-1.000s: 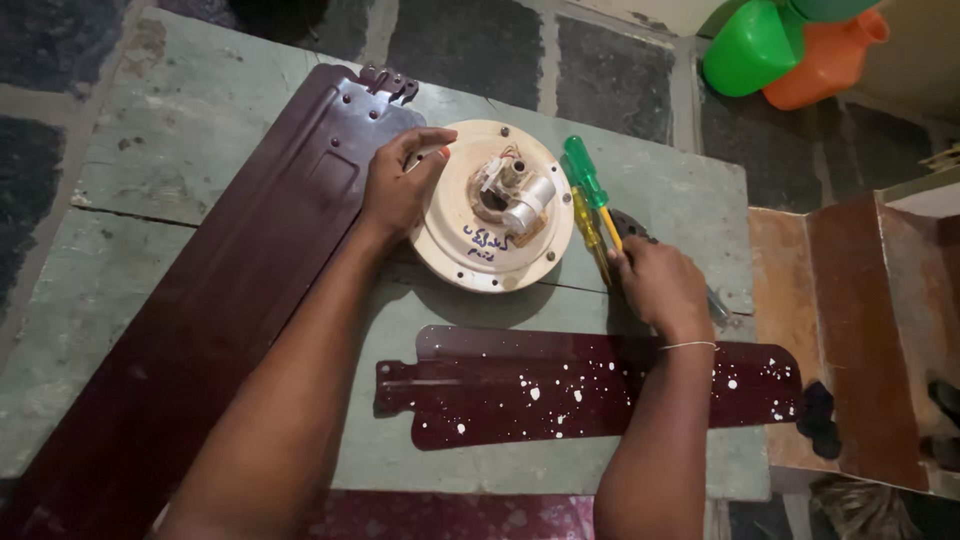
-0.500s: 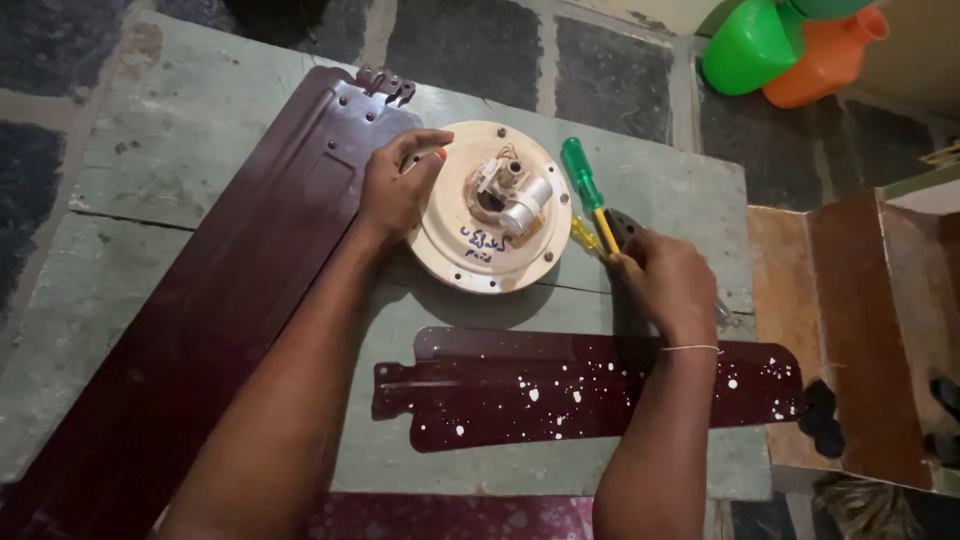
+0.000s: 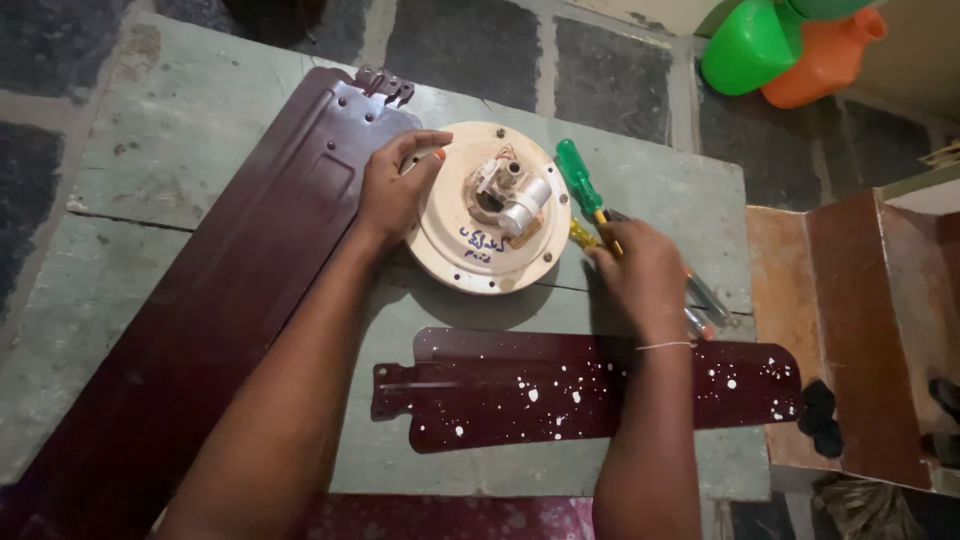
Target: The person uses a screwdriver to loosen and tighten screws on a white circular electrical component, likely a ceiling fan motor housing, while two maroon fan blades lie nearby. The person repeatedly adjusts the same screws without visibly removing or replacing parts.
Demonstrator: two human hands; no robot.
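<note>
Round cream-coloured ceiling fan motor housing (image 3: 488, 210) sat at the far middle of the worn green wooden desk (image 3: 130, 170). Left hand (image 3: 393, 190) lay on its left rim, grip loosely closed on the edge. Right hand (image 3: 640, 270) rested just right of it, fingers curled over the green-handled screwdriver (image 3: 580, 178) and other tools; cannot tell how firmly. Maroon metal fan blade with white paint specks (image 3: 590, 385) lay nearer; long maroon blade (image 3: 220, 290) lay left.

Bare forearms, no sleeves; thin pale thread bracelet (image 3: 664, 346) at right wrist.
</note>
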